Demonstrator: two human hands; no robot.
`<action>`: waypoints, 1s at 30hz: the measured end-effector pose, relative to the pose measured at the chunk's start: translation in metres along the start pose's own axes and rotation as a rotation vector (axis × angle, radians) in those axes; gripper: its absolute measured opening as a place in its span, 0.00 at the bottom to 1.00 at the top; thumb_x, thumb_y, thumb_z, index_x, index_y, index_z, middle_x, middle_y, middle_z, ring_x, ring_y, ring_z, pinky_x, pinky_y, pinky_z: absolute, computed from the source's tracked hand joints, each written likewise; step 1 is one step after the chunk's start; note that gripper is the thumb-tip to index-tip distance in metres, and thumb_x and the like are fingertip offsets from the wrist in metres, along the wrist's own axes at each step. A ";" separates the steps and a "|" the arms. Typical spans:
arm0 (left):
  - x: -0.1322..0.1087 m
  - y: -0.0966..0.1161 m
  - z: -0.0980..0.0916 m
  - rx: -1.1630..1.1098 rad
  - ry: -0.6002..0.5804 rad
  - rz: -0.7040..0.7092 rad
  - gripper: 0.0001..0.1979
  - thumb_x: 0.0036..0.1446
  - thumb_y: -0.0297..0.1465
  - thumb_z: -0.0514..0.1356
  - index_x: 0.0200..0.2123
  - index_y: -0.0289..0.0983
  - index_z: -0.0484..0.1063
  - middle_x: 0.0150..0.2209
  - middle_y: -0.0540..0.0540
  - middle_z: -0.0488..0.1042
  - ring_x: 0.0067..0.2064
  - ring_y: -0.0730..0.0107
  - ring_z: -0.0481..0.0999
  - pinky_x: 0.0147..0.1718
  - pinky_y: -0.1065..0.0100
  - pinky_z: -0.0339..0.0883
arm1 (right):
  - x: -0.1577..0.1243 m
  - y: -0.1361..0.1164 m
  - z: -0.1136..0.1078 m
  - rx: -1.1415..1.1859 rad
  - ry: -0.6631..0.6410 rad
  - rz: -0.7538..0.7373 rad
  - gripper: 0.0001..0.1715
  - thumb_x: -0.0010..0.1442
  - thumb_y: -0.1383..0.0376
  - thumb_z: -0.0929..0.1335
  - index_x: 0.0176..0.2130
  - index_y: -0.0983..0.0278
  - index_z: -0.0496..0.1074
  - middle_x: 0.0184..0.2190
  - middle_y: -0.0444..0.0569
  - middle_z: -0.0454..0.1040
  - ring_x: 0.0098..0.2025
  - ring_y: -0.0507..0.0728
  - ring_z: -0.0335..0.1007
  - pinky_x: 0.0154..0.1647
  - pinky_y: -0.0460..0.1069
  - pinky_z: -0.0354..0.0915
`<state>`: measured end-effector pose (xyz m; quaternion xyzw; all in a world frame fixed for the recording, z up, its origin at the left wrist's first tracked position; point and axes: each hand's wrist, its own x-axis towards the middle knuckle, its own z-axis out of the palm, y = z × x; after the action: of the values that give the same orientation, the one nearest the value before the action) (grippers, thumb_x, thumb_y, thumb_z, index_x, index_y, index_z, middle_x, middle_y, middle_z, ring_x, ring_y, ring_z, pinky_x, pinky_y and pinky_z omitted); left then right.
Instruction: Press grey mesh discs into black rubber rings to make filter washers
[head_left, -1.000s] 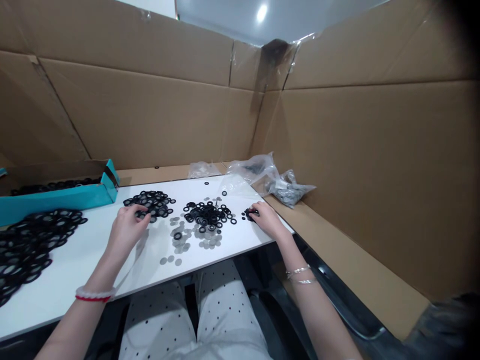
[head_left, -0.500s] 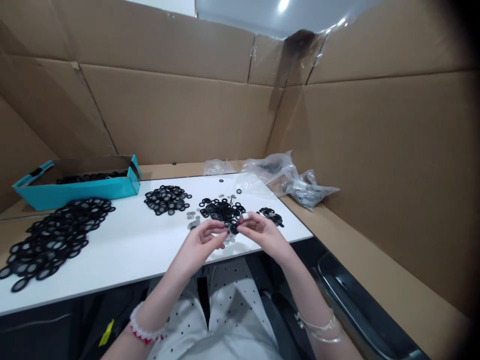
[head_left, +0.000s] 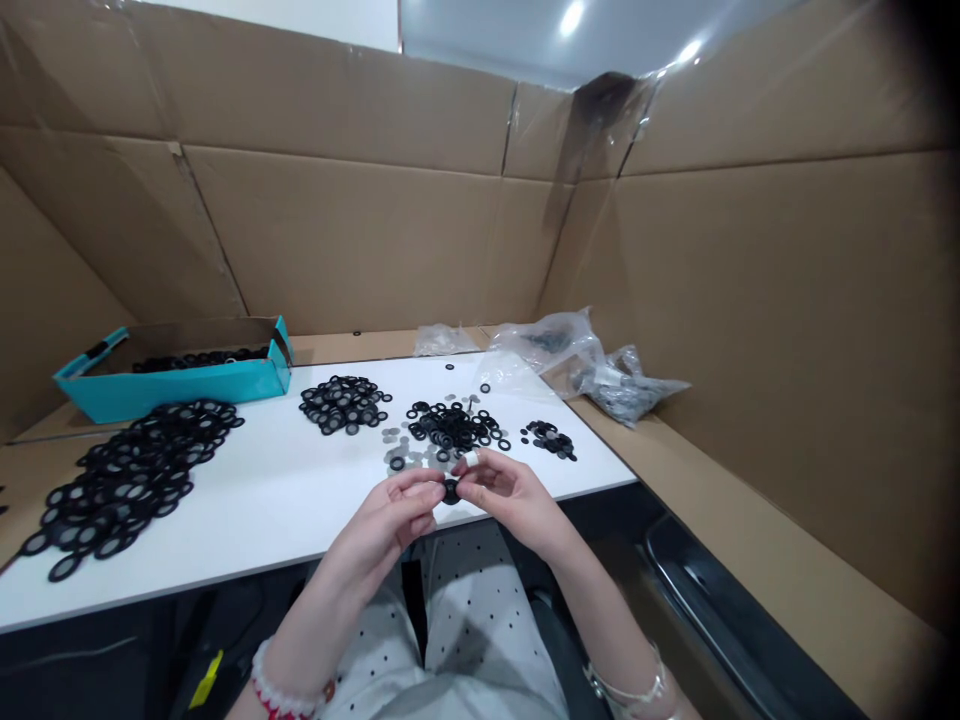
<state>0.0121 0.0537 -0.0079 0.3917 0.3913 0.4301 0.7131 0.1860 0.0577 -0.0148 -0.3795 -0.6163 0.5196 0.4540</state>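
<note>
I see the left hand and right hand pinching a small black piece together near the front edge of the white board, open surface leftward, loose black rings just beyond.

No text, label, brand, number or sign can be read. On the blue box, no lettering shows on the visible sides. A yellow tag, well in front of the box, is too small to read. The plastic bag farthest right of the box has a pale patch, too blurred to tell whether it is a label.
</note>
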 end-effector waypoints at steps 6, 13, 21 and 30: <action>-0.002 -0.007 -0.009 0.484 0.171 0.178 0.21 0.47 0.39 0.64 0.43 0.37 0.66 0.39 0.44 0.75 0.30 0.69 0.72 0.35 0.66 0.65 | 0.009 0.029 -0.040 -0.308 0.152 -0.010 0.13 0.56 0.57 0.68 0.38 0.64 0.72 0.34 0.49 0.77 0.38 0.57 0.74 0.42 0.51 0.67; -0.011 -0.018 -0.045 0.980 0.409 0.300 0.10 0.54 0.39 0.56 0.35 0.40 0.70 0.35 0.44 0.75 0.33 0.60 0.74 0.35 0.63 0.66 | 0.017 0.062 -0.153 -0.900 0.596 0.093 0.08 0.55 0.64 0.64 0.32 0.66 0.72 0.30 0.56 0.75 0.35 0.63 0.71 0.38 0.55 0.64; 0.023 -0.010 -0.052 1.634 0.843 0.805 0.21 0.60 0.33 0.52 0.56 0.38 0.65 0.66 0.33 0.47 0.64 0.40 0.46 0.57 0.40 0.40 | 0.033 0.053 -0.105 -1.296 0.573 -0.099 0.16 0.63 0.65 0.60 0.48 0.68 0.68 0.46 0.63 0.66 0.49 0.67 0.59 0.47 0.58 0.56; 0.047 -0.001 -0.073 1.726 0.835 0.824 0.25 0.59 0.33 0.55 0.60 0.44 0.60 0.69 0.41 0.26 0.66 0.35 0.34 0.58 0.37 0.35 | 0.037 0.060 -0.028 -1.288 0.106 -0.257 0.15 0.66 0.59 0.59 0.50 0.56 0.68 0.60 0.48 0.61 0.58 0.62 0.53 0.57 0.60 0.49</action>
<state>-0.0381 0.1132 -0.0476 0.6915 0.6171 0.3155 -0.2033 0.2013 0.1113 -0.0662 -0.5238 -0.8212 -0.0307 0.2242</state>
